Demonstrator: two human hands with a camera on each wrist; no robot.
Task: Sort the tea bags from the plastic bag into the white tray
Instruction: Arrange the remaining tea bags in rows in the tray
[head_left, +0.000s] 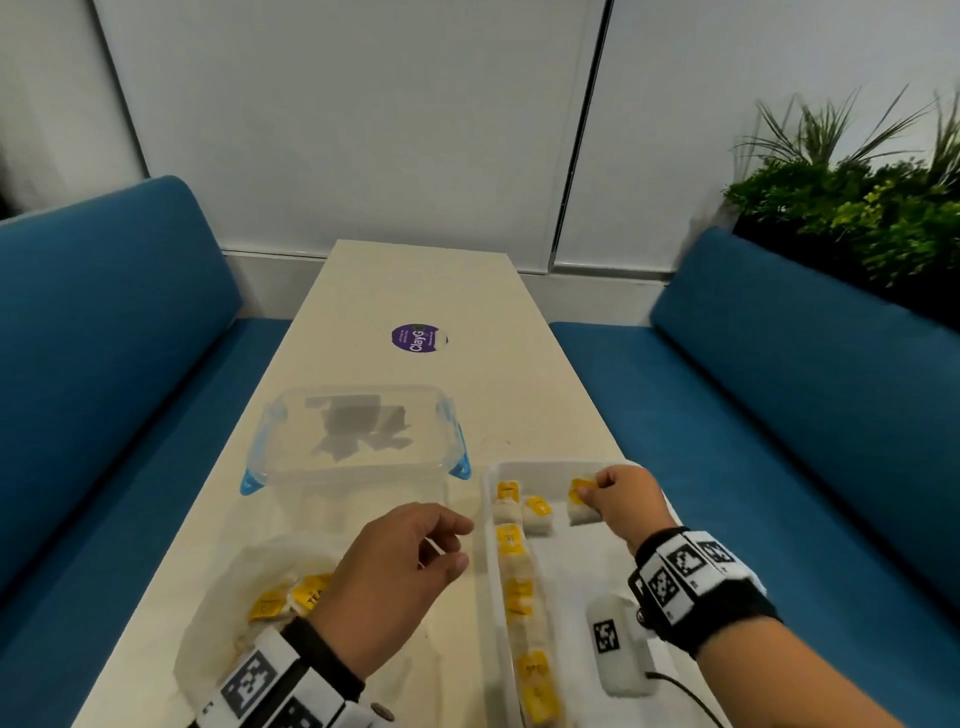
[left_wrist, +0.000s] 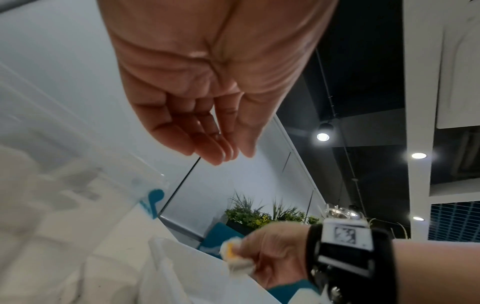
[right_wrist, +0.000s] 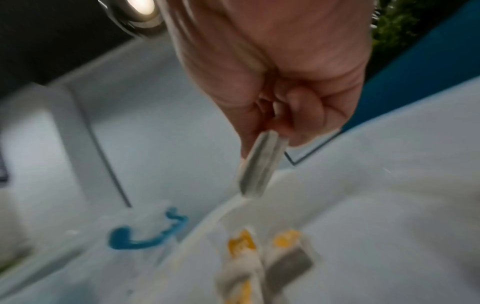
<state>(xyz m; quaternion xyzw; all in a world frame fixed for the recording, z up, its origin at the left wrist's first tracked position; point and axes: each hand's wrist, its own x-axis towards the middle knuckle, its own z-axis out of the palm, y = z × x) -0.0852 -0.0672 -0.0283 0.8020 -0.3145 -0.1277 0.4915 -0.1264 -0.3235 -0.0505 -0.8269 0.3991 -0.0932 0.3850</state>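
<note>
Right hand (head_left: 621, 501) is pinching a tea bag (head_left: 582, 501) low over the white tray's (head_left: 582, 566) far end while the left hand (head_left: 400, 566) hovers loose and empty, so a sloppy drop could knock the neighbouring tea bags (head_left: 522, 506) out of line.

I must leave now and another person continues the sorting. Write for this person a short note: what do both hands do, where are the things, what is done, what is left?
Right hand: pinches one tea bag over the far end of the white tray, not yet released.
Left hand: empty, fingers loosely curled, hovering between the plastic bag and the tray.
Done: a column of tea bags lies along the tray's left side, and two more at the far end start a row.
Left: set down the held bag beside them, then move the tea bags still in the plastic bag.
The clear container behind is not in use.
</note>
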